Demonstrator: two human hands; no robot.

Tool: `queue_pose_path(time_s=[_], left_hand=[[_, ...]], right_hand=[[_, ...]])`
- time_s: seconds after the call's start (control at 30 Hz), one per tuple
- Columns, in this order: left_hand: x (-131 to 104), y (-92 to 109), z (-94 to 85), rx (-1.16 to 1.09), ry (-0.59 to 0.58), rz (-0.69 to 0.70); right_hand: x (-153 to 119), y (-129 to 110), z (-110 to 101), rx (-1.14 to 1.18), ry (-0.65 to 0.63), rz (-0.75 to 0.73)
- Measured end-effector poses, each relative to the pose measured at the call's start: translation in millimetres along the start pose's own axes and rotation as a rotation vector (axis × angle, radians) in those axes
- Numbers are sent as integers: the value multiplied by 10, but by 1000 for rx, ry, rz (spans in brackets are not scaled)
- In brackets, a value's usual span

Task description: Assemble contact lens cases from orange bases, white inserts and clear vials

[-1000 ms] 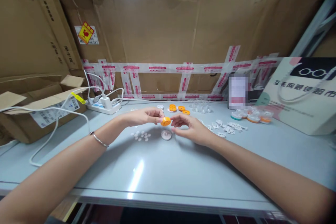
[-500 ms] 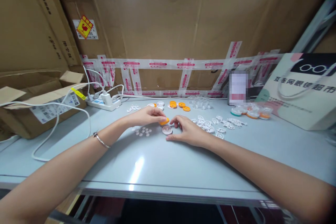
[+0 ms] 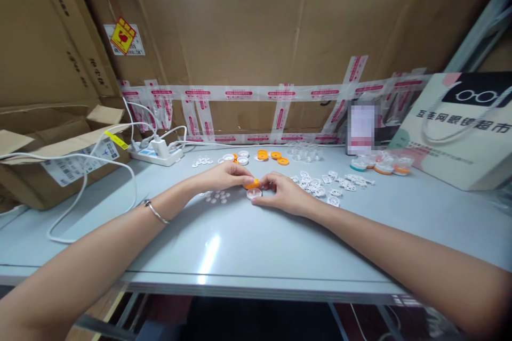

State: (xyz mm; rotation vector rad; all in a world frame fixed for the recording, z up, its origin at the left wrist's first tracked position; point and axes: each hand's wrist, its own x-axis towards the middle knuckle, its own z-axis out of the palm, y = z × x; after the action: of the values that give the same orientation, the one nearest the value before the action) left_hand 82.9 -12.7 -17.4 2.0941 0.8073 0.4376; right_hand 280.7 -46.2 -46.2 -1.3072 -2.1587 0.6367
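The left hand pinches an orange disc between thumb and fingers, over the far side of a white round piece that sits on the bench. The right hand is half curled, narrow, its thumb and fingers at that piece's right side; whether they grip it or merely rest there, I cannot tell.

The orange disc looks tilted, so pressing from one edge could seat it crooked or make the white piece skid, the bench being smooth. A loose right hand would make that likelier. Fingertips caught between the two rims could also get nipped.

Small white buttons lie just beside the left hand, under its wrist side; a dropped forearm might scatter them. White openwork parts spread beyond the right hand, close enough for a careless knuckle to push.
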Motion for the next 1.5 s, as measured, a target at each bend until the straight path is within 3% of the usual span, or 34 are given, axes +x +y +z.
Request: queue_pose_path(time_s=[0.5,0.93,1.33,1.5], left_hand=[[7,-29,48,41,60,5],[8,18,93,5,40,-21],[-22,71,180,119,124,3],[-18,39,195,77,128,0]], right_hand=[[-6,-33,-30,17,-18,55],[10,25,-17,48,-28,45],[12,28,-20,27,6,-8],[13,25,-65,57,-74,-39]])
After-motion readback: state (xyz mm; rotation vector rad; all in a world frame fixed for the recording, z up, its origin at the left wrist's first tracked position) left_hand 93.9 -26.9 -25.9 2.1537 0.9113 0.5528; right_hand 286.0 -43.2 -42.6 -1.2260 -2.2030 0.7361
